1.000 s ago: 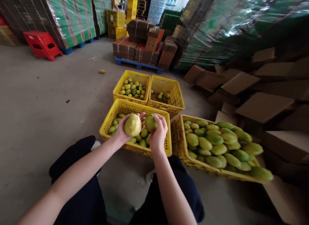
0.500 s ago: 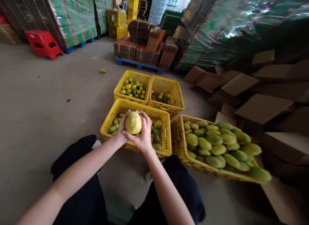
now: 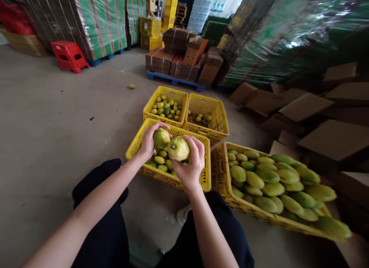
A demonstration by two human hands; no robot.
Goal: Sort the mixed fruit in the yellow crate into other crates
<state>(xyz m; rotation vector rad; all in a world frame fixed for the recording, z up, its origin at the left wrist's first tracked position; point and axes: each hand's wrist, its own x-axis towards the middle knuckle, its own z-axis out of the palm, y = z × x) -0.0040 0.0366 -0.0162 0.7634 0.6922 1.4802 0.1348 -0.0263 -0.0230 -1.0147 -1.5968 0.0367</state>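
Head view.

Left hand (image 3: 149, 141): fingers curled round one green-yellow fruit (image 3: 161, 138).

Right hand (image 3: 193, 160): thumb and fingers gripping a second, paler fruit (image 3: 178, 148), stem end showing. The two fruits lie side by side between the hands; whether they touch cannot be told.

Change: half a second ago the hands were cupped together about one visible fruit; now they stand apart, one fruit each. Judged meaning: each fruit is carried single-handed, and neither hand is free for another.

Below both hands: near yellow crate (image 3: 204, 179), part-filled with smaller green-yellow fruit (image 3: 162, 167).

Beyond the hands: far-left crate (image 3: 148, 113), with more fruit; beside it, far-right crate (image 3: 217, 114), a few pieces in one corner.

Right of the right hand: large crate (image 3: 220, 172), heaped with long green fruit (image 3: 268, 176).

Farther off, ahead of the left hand: one loose fruit (image 3: 131, 86) on the floor; red stool (image 3: 70, 56) beyond, to the left.
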